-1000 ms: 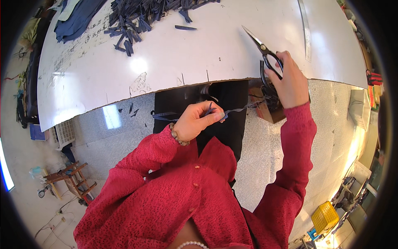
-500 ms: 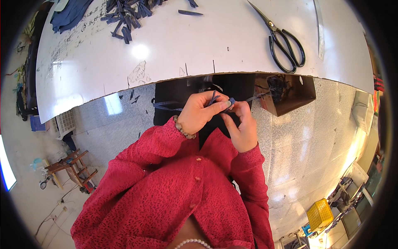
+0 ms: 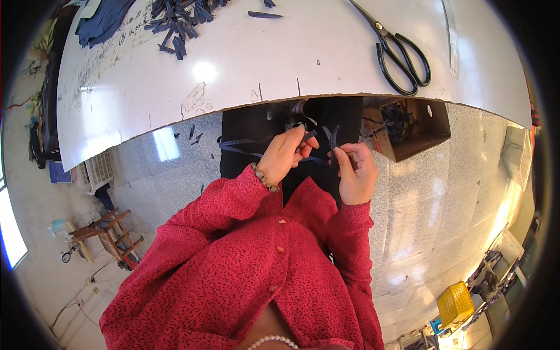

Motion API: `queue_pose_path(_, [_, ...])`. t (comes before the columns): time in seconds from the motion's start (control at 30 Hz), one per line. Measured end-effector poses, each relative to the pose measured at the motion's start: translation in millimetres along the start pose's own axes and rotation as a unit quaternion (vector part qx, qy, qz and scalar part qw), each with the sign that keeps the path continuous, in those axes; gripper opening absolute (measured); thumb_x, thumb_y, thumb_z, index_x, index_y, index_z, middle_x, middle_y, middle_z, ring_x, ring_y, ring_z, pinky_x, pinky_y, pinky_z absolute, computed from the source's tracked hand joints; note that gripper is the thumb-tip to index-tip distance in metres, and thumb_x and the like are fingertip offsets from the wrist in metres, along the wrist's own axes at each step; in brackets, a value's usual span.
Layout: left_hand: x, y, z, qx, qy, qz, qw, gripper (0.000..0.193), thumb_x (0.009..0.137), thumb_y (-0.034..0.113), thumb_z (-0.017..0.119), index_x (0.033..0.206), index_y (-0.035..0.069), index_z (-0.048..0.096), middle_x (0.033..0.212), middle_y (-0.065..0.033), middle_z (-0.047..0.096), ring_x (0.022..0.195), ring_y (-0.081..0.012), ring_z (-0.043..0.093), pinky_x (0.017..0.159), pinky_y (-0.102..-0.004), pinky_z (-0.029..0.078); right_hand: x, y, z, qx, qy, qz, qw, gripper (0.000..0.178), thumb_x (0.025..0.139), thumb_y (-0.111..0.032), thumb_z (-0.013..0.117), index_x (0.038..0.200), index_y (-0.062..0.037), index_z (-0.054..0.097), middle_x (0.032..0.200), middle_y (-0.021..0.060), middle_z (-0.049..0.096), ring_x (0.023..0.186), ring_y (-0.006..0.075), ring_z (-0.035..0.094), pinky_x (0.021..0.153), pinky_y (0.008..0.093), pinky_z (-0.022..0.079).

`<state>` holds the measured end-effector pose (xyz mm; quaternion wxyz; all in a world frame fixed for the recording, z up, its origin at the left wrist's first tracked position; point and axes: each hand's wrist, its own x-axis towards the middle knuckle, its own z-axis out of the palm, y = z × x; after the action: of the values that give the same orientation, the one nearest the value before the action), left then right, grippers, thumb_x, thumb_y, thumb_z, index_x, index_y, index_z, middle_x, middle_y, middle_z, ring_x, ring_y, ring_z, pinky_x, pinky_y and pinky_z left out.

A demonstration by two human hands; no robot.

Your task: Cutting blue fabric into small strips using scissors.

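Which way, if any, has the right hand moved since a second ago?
Yes: against the white table, the right hand has come leftward and back past the near edge, away from the scissors.

1. The shirt (image 3: pixel 233 256) is coloured red and is patterned all over with small dark flecks.
2. The narrow strip (image 3: pixel 334 139) is coloured dark blue; a like shade is shown by the strip pile (image 3: pixel 179 26) and the folded cloth (image 3: pixel 105 24).
3. The tabletop (image 3: pixel 262 58) is coloured white and is marked with black lines.
4. The scissors (image 3: pixel 382 36) are coloured black at the handles and grey at the blades.
5. The floor (image 3: pixel 408 221) is speckled in pale grey.
6. The basket (image 3: pixel 455 304) is coloured yellow, the box (image 3: pixel 423 140) brown, the trousers (image 3: pixel 239 163) black.
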<state>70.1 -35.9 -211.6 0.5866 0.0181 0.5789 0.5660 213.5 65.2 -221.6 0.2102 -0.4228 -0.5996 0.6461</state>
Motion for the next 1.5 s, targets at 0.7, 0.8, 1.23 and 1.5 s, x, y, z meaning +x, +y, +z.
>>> queue_pose_path(0.7, [4.5, -9.0, 16.9, -0.05, -0.028, 0.052, 0.997, 0.021, 0.096, 0.011, 0.05, 0.114, 0.003, 0.056, 0.097, -0.0086, 0.067, 0.086, -0.0127, 0.063, 0.073, -0.0221, 0.048, -2.1, -28.6, -4.6, 0.058, 0.285, -0.166, 0.942, 0.016, 0.089, 0.005, 0.054, 0.103, 0.0005, 0.047, 0.098, 0.0146, 0.06, 0.082, 0.0181, 0.064, 0.064, 0.0241, 0.051])
queue_pose_path(0.8, [2.0, -9.3, 21.6, -0.094, -0.025, 0.041, 0.994, 0.015, 0.096, 0.012, 0.049, 0.107, 0.003, 0.055, 0.102, -0.0113, 0.067, 0.094, -0.0155, 0.064, 0.077, -0.0236, 0.048, -7.5, -23.6, 14.3, 0.1, 0.218, -0.141, 0.961, 0.017, 0.088, 0.005, 0.054, 0.103, 0.0006, 0.047, 0.098, 0.0143, 0.06, 0.084, 0.0186, 0.064, 0.066, 0.0246, 0.052])
queue_pose_path(1.23, [1.2, -24.6, 37.6, -0.16, 0.049, 0.153, 0.974, 0.013, 0.088, 0.006, 0.063, 0.098, -0.001, 0.066, 0.091, -0.0055, 0.066, 0.082, -0.0106, 0.059, 0.079, -0.0251, 0.048, -5.8, -4.0, 30.8, 0.218, 0.107, -0.042, 0.969, 0.023, 0.082, 0.009, 0.062, 0.098, -0.0021, 0.05, 0.094, 0.011, 0.062, 0.08, 0.0156, 0.061, 0.071, 0.0263, 0.052])
queue_pose_path(1.5, [3.9, -23.3, 37.1, -0.162, 0.064, 0.181, 0.968, 0.016, 0.086, 0.005, 0.064, 0.101, -0.002, 0.065, 0.089, -0.0054, 0.066, 0.081, -0.0102, 0.059, 0.075, -0.0229, 0.049, -12.9, 0.6, 39.2, 0.224, 0.104, -0.059, 0.967, 0.023, 0.083, 0.008, 0.062, 0.098, -0.0027, 0.049, 0.097, 0.0101, 0.062, 0.085, 0.014, 0.06, 0.074, 0.0253, 0.051])
